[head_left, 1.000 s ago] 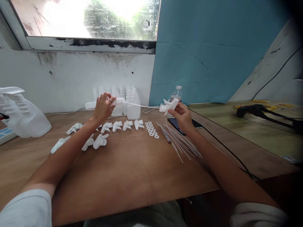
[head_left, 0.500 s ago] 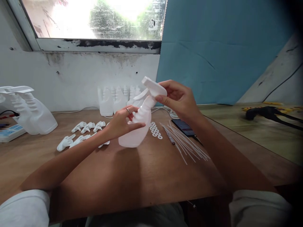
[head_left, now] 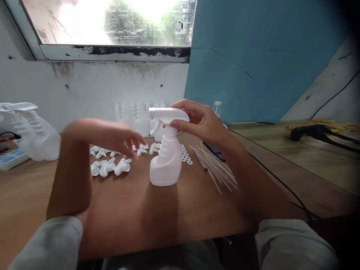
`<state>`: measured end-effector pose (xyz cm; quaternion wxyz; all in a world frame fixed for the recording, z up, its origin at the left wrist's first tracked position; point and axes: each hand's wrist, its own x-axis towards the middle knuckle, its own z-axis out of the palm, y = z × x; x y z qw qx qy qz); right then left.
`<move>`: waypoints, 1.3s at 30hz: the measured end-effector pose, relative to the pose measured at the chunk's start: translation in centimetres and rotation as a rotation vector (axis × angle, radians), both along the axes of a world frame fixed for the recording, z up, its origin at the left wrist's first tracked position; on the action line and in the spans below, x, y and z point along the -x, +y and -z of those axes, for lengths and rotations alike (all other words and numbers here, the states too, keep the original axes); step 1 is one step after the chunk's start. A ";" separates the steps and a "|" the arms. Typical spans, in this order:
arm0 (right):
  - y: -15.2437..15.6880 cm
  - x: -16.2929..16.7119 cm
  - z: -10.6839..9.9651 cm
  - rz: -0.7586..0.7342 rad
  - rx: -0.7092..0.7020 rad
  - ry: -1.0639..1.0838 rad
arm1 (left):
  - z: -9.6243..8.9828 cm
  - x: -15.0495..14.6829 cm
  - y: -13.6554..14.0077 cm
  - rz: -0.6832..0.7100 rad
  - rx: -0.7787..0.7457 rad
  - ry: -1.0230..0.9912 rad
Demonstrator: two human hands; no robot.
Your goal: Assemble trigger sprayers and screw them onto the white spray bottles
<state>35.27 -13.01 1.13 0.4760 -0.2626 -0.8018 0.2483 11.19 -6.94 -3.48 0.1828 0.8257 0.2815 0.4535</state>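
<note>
Bottle [head_left: 167, 165], white and translucent, stands upright near the middle of the brown tabletop [head_left: 208, 217], with a white spray head [head_left: 168, 115] on its neck, the nozzle facing left. The right hand [head_left: 197, 122] is clamped on the rounded back of that spray head, thumb on the near side and fingers over the top. The left hand [head_left: 118, 139], somewhat blurred, is off the bottle to its left, fingers apart and with nothing visible in its grasp, above loose spray heads [head_left: 122, 167] lying in two rough rows. Just right of the bottle is a cluster of small white rings [head_left: 187, 158]; beyond them a pen [head_left: 203, 164] lies beside a fan of thin white tubes [head_left: 216, 165], and a dark phone [head_left: 215, 150] is partly hidden behind the right arm. More white bottles [head_left: 140, 123] stand along the wall at the back, and others with spray heads fitted [head_left: 42, 138] stand at the far left, next to a pale device with blue keys [head_left: 15, 158]. Whether a tube runs down inside the bottle, I cannot tell.
</note>
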 end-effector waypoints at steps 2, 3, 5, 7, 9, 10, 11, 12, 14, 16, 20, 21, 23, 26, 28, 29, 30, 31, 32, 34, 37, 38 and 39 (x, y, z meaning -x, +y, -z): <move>-0.1 0.2 0.0 0.003 0.005 -0.011 | -1.2 -0.1 0.9 -0.033 -0.044 -0.034; -0.1 0.3 0.1 0.003 0.009 -0.016 | -2.0 -0.3 1.2 -0.045 -0.067 -0.049; -0.1 0.5 0.1 0.000 0.018 -0.020 | -3.7 -0.6 1.2 -0.059 -0.110 -0.068; -0.1 0.7 0.2 -0.009 0.022 -0.022 | -5.4 -0.6 0.6 -0.051 -0.138 -0.047; 0.0 0.7 0.2 -0.017 0.013 -0.020 | -6.6 -0.5 -0.2 -0.034 -0.149 -0.002; 0.1 0.7 0.2 -0.020 0.006 -0.015 | -7.0 -0.5 -0.5 -0.027 -0.151 0.017; 0.2 0.7 0.2 -0.021 0.006 -0.008 | -7.3 -0.6 -0.6 -0.023 -0.152 0.031; 0.4 0.6 0.3 -0.024 0.018 0.003 | -7.4 -0.7 -0.7 -0.023 -0.155 0.038; 0.7 0.4 0.8 -0.059 0.084 0.039 | -7.4 -1.0 -0.6 -0.026 -0.161 0.045; 1.0 0.3 1.7 -0.151 0.190 0.084 | -7.4 -1.5 -0.7 -0.022 -0.165 0.060; 1.4 0.7 4.2 -0.330 0.395 0.197 | -8.2 -2.5 -1.9 0.049 -0.183 0.165; 1.4 0.9 4.8 -0.357 0.430 0.247 | -8.4 -2.7 -2.3 0.075 -0.199 0.206; 1.4 1.5 5.7 -0.414 0.469 0.365 | -8.7 -2.9 -2.8 0.122 -0.233 0.261; 1.5 2.3 6.5 -0.503 0.475 0.469 | -8.9 -2.9 -3.0 0.173 -0.270 0.248; 1.5 2.6 6.7 -0.534 0.466 0.489 | -8.9 -2.8 -2.9 0.193 -0.291 0.232; 1.6 2.7 6.7 -0.539 0.465 0.496 | -8.8 -2.8 -2.9 0.201 -0.300 0.228; 1.7 2.7 6.8 -0.537 0.465 0.505 | -8.8 -2.8 -2.9 0.205 -0.309 0.228; 1.8 2.6 6.8 -0.528 0.464 0.517 | -8.8 -2.8 -2.9 0.206 -0.318 0.231; 1.9 2.6 6.9 -0.516 0.463 0.528 | -8.8 -2.9 -3.0 0.203 -0.331 0.234; 2.1 2.6 7.1 -0.494 0.460 0.544 | -8.8 -3.1 -3.0 0.183 -0.360 0.248; 2.4 2.7 7.4 -0.467 0.439 0.550 | -8.8 -3.5 -2.8 0.159 -0.378 0.259; 2.5 2.8 7.5 -0.453 0.427 0.548 | -8.7 -3.6 -2.7 0.161 -0.371 0.254; 2.5 2.9 7.5 -0.436 0.413 0.548 | -8.7 -3.7 -2.6 0.165 -0.360 0.249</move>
